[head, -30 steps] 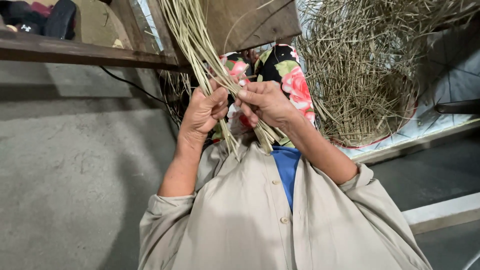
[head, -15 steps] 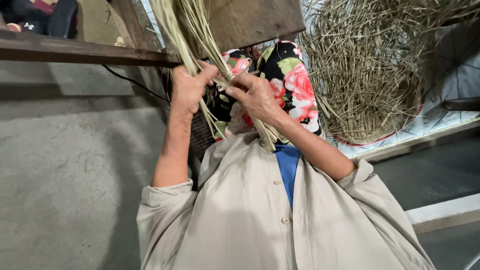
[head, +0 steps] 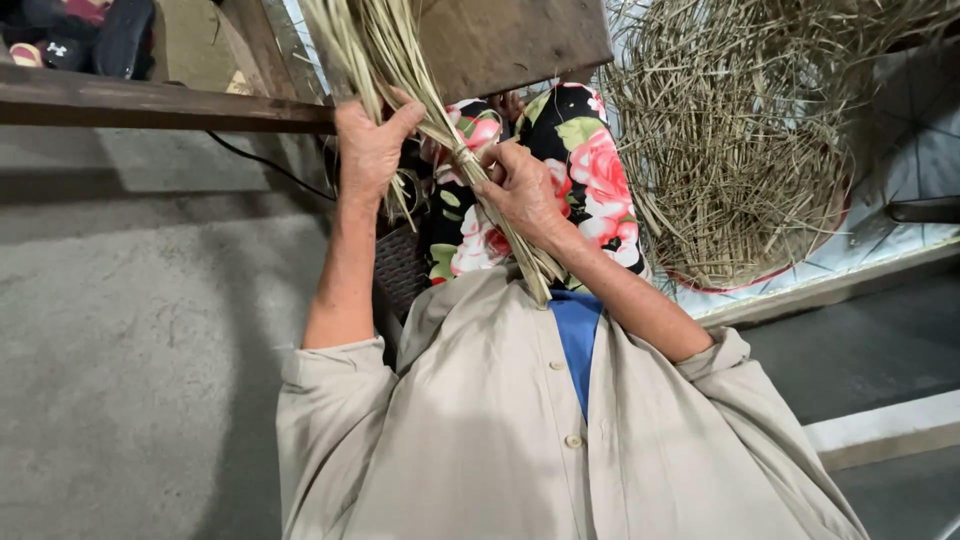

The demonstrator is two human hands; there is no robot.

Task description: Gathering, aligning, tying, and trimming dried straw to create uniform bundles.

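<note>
Straw bundle (head: 400, 70) clasped in left hand (head: 368, 150), right hand (head: 522, 190) pinching below.

Pale green-tan straw bundle (head: 385, 60), beige shirt (head: 480, 440), black trousers (head: 560, 170) with pink roses.

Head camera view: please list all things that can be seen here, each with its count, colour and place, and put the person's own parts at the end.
Straw bundle: one, pale green-tan, upper centre, gripped by both hands.
Loose straw pile: one, tan, upper right, on a light sheet.
Wooden board: one, brown, top centre, behind the bundle.
Wooden beam: one, dark brown, upper left, horizontal.
Cable: one, black, under the beam.
Concrete floor: grey, left side.
Floral cloth: one, black with pink flowers, centre, over the lap.
Shirt: one, beige, buttoned, over a blue top, bottom centre.
Left hand: closed around the bundle stalks.
Right hand: pinching the bundle at its tied point.
</note>
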